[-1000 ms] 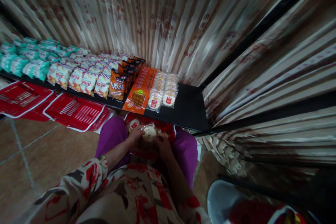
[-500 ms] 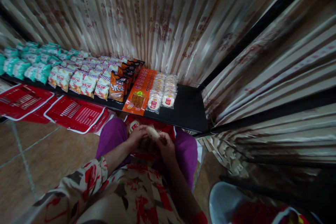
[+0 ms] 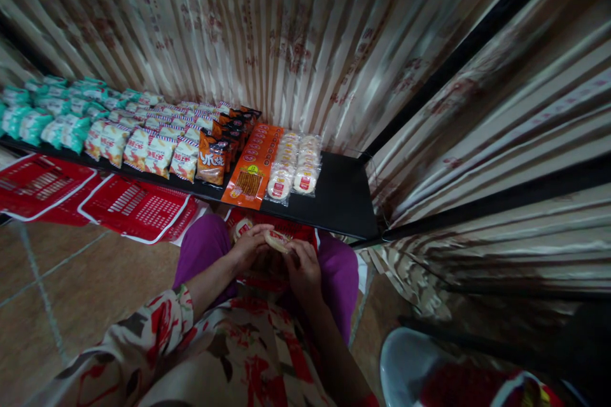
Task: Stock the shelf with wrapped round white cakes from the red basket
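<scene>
Between my knees I hold a wrapped round rice cracker (image 3: 277,241) in both hands, its red label turned upward. My left hand (image 3: 249,247) pinches one end and my right hand (image 3: 303,265) grips the other. Below them is a red basket (image 3: 305,230), mostly hidden by my hands and legs, with another cracker pack (image 3: 242,227) showing at its left. Two rows of similar packs (image 3: 292,165) stand on the black shelf (image 3: 341,194) just ahead, beside a flat orange snack bag (image 3: 251,172).
Further left along the shelf are orange-black bags (image 3: 211,159), white snack bags (image 3: 160,151) and teal bags (image 3: 62,116) in rows. Red baskets (image 3: 136,206) sit under it. A striped curtain (image 3: 267,25) hangs behind, a black post (image 3: 429,76) slants at right, and a pale tub (image 3: 410,362) is lower right.
The cracker pack has been tilted in my fingers, so its red label now faces up. Both hands keep nearly the same place. The view has shifted very slightly.
</scene>
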Demonstrator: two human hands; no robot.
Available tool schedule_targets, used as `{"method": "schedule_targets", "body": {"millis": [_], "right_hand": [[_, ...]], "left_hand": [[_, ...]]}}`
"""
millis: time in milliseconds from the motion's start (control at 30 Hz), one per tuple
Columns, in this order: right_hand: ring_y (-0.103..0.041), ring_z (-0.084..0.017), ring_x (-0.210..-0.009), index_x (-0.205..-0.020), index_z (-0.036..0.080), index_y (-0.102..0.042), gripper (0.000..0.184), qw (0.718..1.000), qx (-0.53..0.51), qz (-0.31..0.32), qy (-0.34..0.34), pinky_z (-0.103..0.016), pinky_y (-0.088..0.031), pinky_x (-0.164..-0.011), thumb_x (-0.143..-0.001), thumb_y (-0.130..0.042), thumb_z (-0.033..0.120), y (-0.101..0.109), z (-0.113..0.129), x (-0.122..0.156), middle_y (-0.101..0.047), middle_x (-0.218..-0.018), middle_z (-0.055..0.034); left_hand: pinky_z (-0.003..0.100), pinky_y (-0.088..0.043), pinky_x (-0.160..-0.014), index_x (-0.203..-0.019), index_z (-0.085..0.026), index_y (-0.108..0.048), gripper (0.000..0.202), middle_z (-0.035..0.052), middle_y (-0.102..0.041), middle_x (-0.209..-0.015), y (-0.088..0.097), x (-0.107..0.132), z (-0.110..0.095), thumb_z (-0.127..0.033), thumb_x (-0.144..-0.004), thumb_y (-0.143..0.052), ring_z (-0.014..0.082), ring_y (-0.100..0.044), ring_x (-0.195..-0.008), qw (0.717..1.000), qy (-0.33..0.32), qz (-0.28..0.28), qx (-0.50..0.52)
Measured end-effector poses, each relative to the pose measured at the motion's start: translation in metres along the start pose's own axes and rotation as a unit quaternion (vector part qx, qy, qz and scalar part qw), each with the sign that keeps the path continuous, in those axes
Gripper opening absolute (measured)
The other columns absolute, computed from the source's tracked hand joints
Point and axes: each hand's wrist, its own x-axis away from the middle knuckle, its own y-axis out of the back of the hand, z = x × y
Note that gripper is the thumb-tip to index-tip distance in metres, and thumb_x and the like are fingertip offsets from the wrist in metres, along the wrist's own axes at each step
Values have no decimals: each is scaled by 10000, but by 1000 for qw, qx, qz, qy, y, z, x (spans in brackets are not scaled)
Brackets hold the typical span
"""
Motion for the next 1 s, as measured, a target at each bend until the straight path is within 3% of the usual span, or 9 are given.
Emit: {"method": "schedule_targets", "body": {"millis": [200,367,533,700,833,1000], "right_hand": [[-527,-185,-952,-884,217,-620,185,998,41,-24,52,-351,-442,-850,-874,-436,198,1,-2,4,-612,-964,-61],[-514,-196,-995,-905,229,-639,221,993,69,-43,82,-373,-446,-878,-867,-432,164,2,0,6,-607,-991,-71],[-507,-205,-1026,-867,236,-655,239,991,79,-62,83,-410,-451,-890,-862,-431,153,5,1,6,-615,-1005,-72],[-479,-206,-1072,-828,230,-643,211,988,83,-91,91,-409,-441,-904,-849,-455,137,6,-1,4,-601,-1049,-69],[-461,-207,-1083,-802,227,-632,198,990,79,-91,78,-412,-417,-920,-848,-453,155,6,-5,2,-586,-1083,-65],[-471,-203,-1057,-749,223,-623,197,994,54,-90,11,-414,-406,-911,-830,-447,187,4,-14,-4,-559,-1104,-58]], "left_hand": [[220,-489,-652,-902,-140,-631,323,40,-689,-782,-4,2,-7,-95,-597,-726,129,-638,-669,1000,9,17,14],[283,-504,-673,-921,-134,-628,315,64,-692,-844,-9,6,-15,-67,-614,-650,170,-650,-698,998,27,32,41],[342,-507,-740,-872,-136,-637,214,84,-684,-908,-10,7,-18,-168,-661,-649,203,-644,-781,995,46,46,75],[276,-495,-673,-828,-140,-631,241,41,-672,-778,-13,8,-16,-165,-607,-724,147,-619,-663,999,13,40,34],[270,-491,-716,-906,-144,-628,383,42,-674,-860,-16,10,-16,-76,-543,-731,157,-634,-747,998,-2,47,41],[268,-481,-734,-951,-131,-623,456,65,-676,-932,-15,11,-14,-60,-515,-736,163,-634,-786,998,3,53,32]]}}
